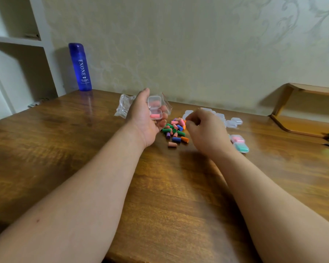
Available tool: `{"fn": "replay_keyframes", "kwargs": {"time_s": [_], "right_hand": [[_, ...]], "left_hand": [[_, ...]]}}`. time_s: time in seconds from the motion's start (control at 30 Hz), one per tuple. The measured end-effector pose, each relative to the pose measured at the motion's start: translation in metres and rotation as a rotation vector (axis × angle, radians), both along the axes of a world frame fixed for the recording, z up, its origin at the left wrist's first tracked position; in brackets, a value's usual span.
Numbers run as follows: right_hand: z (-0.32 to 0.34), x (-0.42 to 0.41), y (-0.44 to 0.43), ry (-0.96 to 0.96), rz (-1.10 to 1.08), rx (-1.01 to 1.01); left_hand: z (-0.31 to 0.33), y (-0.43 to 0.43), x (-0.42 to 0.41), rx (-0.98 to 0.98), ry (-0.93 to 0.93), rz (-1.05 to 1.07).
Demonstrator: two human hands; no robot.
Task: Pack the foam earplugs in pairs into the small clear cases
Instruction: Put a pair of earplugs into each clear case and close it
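Pink foam is already lying in the lower half of the small clear plastic case (154, 108) that the person's left hand (144, 118) is cradling just above the brown wooden table (84, 149), its thumb and curled fingers wrapping round the sides and the lid standing open behind. The right hand (205, 133) is hovering at the right edge of the heap of coloured foam earplugs (176, 130) with its fingers bunching together. I cannot tell whether anything is pinched between the fingertips, because the back of the hand is hiding them. To my eye the step in hand is finding the pink plug's partner. The right hand should be going for another pink one near the top of the heap, pinching it lightly and laying it alongside the first rather than forcing it in, with the left holding the case level and the lid wide. The plugs are looking like short tapered stubs in pink, green, blue, purple and orange, lying jumbled on the table between the two hands. Empty clear cases (234, 122) are waiting beyond the right hand, and two filled closed cases (239, 143) are lying just to its right
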State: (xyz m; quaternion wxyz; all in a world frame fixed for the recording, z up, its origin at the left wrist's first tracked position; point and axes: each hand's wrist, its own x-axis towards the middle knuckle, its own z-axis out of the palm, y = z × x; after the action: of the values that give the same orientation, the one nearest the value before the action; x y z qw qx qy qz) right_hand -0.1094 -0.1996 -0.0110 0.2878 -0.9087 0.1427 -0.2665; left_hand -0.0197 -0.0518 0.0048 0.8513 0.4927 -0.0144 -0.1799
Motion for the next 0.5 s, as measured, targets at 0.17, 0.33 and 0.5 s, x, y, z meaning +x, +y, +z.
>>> {"fn": "replay_keyframes", "kwargs": {"time_s": [0.17, 0.33, 0.5], "right_hand": [[-0.006, 0.009, 0.02, 0.173, 0.032, -0.177], [-0.003, 0.014, 0.029, 0.249, -0.015, -0.292], [-0.003, 0.018, 0.031, 0.274, -0.064, -0.295]], "left_hand": [[0.001, -0.003, -0.003, 0.001, -0.017, 0.001], [0.001, -0.003, -0.003, 0.0, -0.028, -0.008], [0.001, -0.004, -0.004, 0.001, -0.026, -0.016]]}}
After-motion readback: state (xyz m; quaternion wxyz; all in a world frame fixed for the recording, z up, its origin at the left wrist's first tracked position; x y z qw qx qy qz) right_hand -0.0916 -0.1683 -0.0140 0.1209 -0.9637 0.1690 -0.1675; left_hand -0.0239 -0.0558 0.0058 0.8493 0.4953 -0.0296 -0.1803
